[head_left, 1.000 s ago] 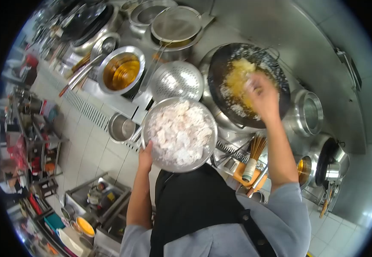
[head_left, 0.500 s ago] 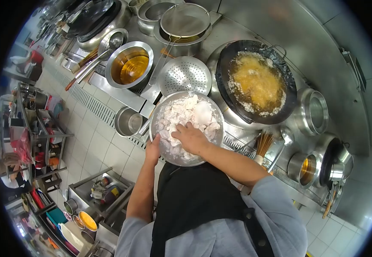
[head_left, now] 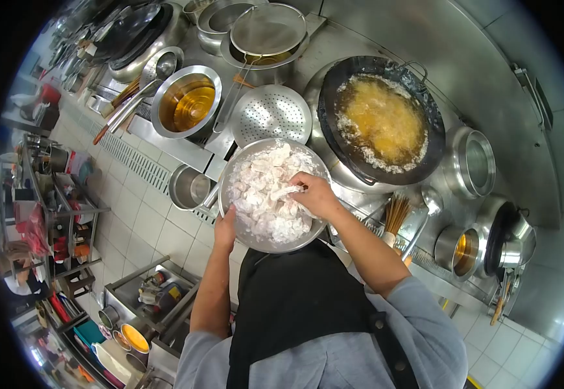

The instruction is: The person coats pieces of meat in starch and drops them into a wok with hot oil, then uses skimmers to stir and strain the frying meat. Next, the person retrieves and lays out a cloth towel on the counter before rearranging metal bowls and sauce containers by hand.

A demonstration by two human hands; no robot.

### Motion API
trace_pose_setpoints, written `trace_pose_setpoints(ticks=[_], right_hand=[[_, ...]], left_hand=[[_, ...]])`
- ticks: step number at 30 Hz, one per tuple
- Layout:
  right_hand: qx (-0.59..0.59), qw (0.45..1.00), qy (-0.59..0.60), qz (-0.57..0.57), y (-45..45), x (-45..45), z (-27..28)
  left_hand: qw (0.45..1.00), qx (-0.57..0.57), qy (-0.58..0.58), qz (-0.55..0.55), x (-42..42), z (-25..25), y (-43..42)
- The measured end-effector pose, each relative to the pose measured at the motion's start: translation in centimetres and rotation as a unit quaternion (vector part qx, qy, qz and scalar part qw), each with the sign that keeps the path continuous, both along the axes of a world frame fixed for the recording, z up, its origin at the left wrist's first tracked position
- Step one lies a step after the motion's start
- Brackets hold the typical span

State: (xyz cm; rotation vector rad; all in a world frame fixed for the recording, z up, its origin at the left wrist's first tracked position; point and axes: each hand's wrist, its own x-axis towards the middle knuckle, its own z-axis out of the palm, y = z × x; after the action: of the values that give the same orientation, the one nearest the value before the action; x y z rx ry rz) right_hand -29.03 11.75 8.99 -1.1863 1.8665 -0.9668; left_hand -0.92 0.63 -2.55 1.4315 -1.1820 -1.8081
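A round metal bowl (head_left: 319,170) sits in front of my apron, full of white flour-coated pieces (head_left: 261,185) that look like battered meat; their kind is not certain. My left hand (head_left: 225,228) grips the bowl's left rim, with its thumb up along the edge. Over the right half of the bowl, my right hand (head_left: 315,196) pinches a flour-coated piece (head_left: 286,192) between thumb and fingers. Beyond the bowl and to the right, a black wok (head_left: 328,120) holds bubbling golden oil (head_left: 385,117) with food frying in it. A perforated metal strainer (head_left: 272,115) lies just past the bowl.
A metal pot of oil (head_left: 214,81) stands left of the strainer, with a fine mesh sieve (head_left: 269,29) behind it. An empty saucepan (head_left: 189,187) is by the bowl's left side. To the right are a bamboo brush (head_left: 396,216), a ladle (head_left: 432,201) and more pots.
My right hand has moved from the middle of the mix to the right and up, and now pinches a coated piece. My left hand keeps hold of the rim.
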Motion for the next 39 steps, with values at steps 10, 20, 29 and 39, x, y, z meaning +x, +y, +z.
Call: trace_pose_setpoints(ticks=[10, 20, 29, 39], right_hand=[[-0.04, 0.998, 0.02, 0.042, 0.2, 0.3, 1.3], [-0.167, 0.979, -0.11, -0.046, 0.7, -3.9, 6.4], [-0.097, 0.971, 0.136, -0.171, 0.9, -14.5, 10.2], [-0.034, 0.94, 0.314, -0.127, 5.5, -19.6, 7.1]], left_hand=[[0.999, 0.024, 0.015, 0.014, -0.1, 1.1, 0.5], [1.0, 0.019, -0.004, 0.015, 0.1, -0.5, -0.3], [0.999, 0.031, -0.011, 0.033, -0.8, 1.8, 0.3], [0.999, 0.033, 0.02, 0.013, 0.4, -0.8, -0.4]])
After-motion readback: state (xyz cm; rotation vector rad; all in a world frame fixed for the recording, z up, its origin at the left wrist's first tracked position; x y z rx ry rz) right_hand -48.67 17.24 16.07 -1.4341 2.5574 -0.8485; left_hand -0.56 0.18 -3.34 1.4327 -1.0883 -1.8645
